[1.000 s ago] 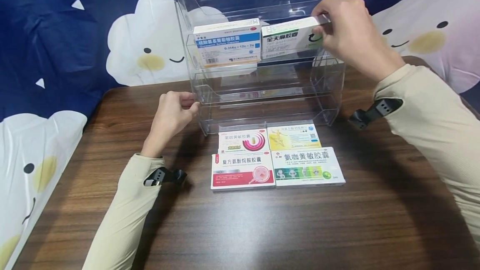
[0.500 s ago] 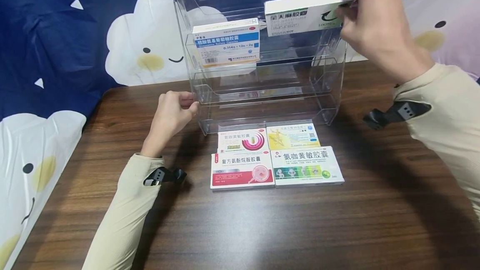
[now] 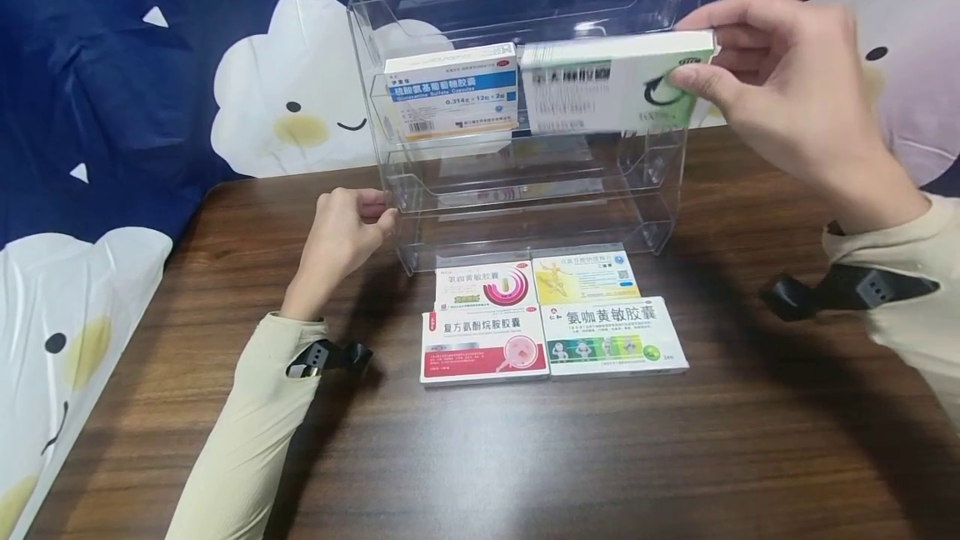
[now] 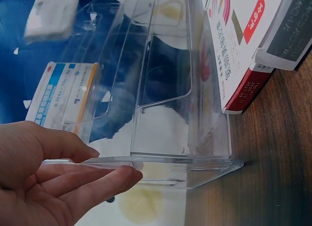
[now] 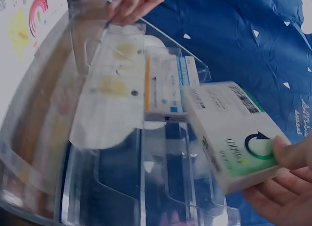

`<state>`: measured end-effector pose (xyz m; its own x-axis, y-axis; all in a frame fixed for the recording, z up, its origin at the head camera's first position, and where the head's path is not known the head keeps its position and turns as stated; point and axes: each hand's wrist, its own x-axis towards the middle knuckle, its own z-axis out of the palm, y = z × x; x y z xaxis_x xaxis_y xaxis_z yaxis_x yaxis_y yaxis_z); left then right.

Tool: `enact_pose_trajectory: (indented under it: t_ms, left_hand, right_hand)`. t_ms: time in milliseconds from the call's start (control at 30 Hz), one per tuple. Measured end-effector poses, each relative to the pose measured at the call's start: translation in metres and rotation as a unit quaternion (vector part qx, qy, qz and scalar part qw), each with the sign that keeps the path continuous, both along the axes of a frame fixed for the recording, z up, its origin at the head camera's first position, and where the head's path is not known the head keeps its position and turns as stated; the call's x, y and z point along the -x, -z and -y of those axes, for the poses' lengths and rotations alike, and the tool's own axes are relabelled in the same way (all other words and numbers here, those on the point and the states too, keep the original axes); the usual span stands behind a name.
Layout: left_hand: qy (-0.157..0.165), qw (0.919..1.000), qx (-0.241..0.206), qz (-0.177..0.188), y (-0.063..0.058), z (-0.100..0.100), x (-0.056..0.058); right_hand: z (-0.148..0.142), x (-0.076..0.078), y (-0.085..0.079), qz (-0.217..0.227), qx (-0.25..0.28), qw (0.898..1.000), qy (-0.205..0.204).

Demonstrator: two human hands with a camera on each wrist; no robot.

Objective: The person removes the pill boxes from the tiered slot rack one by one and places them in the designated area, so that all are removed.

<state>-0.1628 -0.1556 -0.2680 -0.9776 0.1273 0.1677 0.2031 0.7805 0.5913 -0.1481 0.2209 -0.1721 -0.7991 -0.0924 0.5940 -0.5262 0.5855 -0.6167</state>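
Observation:
My right hand (image 3: pixel 795 98) grips the right end of a white and green medicine box (image 3: pixel 600 90), thumb on its front face. In the head view that box overlaps the upper tier of a clear acrylic display rack (image 3: pixel 525 227); the right wrist view shows it tilted and in front of the tiers. Beside it, a blue and white medicine box (image 3: pixel 453 98) stands in the rack at the left. My left hand (image 3: pixel 348 227) pinches the rack's left side panel (image 4: pixel 161 160) between thumb and fingers.
Flat on the wooden table (image 3: pixel 480 457), before the rack, lie a pink-ringed box (image 3: pixel 480 283), a yellow box (image 3: pixel 585 273), a red and white box (image 3: pixel 483 344) and a green and white box (image 3: pixel 615 336). A blue cloud-print cloth (image 3: pixel 112 107) hangs behind.
The right hand lifted the white and green box up out of the upper tier, then brought it lower and nearer, moving right. Its grip now sits at the box's end. The left hand stayed put.

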Motion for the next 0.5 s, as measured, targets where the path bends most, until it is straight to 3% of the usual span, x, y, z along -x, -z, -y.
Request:
enact_pose_trajectory:
  t_ms: [167,500]
  left_hand:
    - [0.0,1.0,-0.002,-0.002,0.002,0.0,-0.001]
    - [0.004,0.9999,-0.004,-0.014,0.002,0.0,-0.001]
  right_hand:
    - [0.001,-0.012,0.016,0.058,0.095,0.993,-0.044]
    - [0.002,-0.034,0.066,0.11,0.108,0.986,-0.07]
